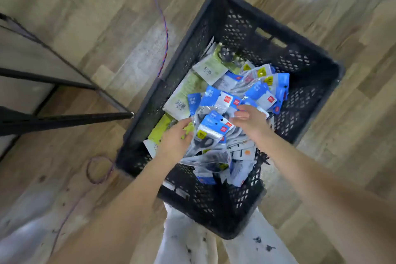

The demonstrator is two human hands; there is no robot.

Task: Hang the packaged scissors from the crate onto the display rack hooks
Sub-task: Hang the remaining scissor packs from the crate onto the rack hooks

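Observation:
A black perforated crate stands on the wood floor, filled with several blue-and-white packaged scissors and pale green packs. Both my hands reach into it. My left hand grips the left edge of a bunch of scissor packs near the crate's middle. My right hand holds the same bunch from the right, fingers on its top. The packs below the bunch are partly hidden by my hands.
Black bars of the display rack base run along the floor at the left, ending close to the crate's left wall. A red-blue cable trails over the floor behind the crate and loops at the lower left. My white trousers show below the crate.

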